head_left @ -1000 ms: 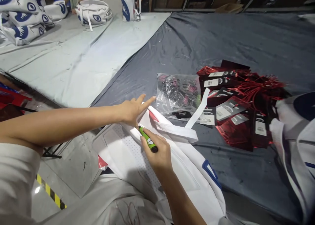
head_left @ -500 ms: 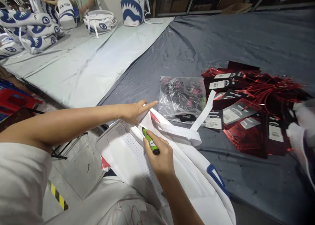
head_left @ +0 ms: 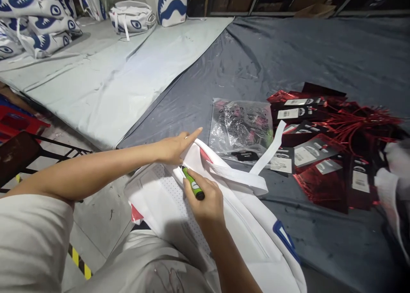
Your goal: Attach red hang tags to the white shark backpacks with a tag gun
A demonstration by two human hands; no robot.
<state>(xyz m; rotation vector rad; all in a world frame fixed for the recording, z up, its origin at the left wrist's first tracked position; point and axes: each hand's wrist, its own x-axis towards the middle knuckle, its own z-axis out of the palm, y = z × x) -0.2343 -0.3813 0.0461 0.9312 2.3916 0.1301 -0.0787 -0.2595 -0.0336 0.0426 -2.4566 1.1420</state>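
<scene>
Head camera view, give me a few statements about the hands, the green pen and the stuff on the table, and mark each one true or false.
1. The right hand holds a green pen with its tip against the white bag. True.
2. The left hand lifts the clear plastic pouch. False: it rests on the white bag, forefinger stretched out, and the pouch lies apart on the dark grey sheet.
3. Red and black tags lie to the right of the pouch. True.
4. The white strap is rolled up inside the bag. False: it lies out across the pouch and tags.
</scene>
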